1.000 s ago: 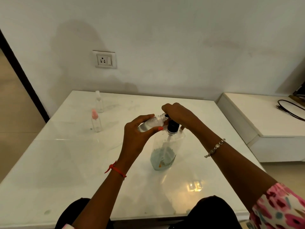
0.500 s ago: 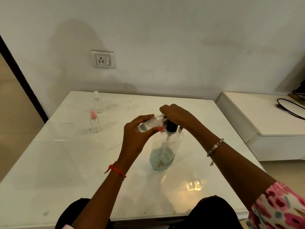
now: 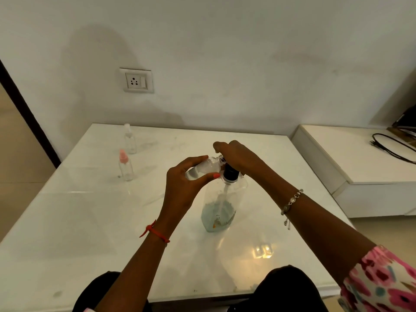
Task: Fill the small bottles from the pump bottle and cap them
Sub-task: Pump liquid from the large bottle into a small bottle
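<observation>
Gripping the small bottle (image 3: 203,168) on its side in the left hand (image 3: 184,188), mouth pointing right at the pump bottle (image 3: 221,210) standing mid-frame on the bench (image 3: 90,221), with the right hand (image 3: 238,157) curled over its top

Clear small bottle (image 3: 202,169) tilted, mouth at upright pump bottle (image 3: 219,213).

Pump bottle (image 3: 219,212) on table (image 3: 90,221), near centre
</observation>
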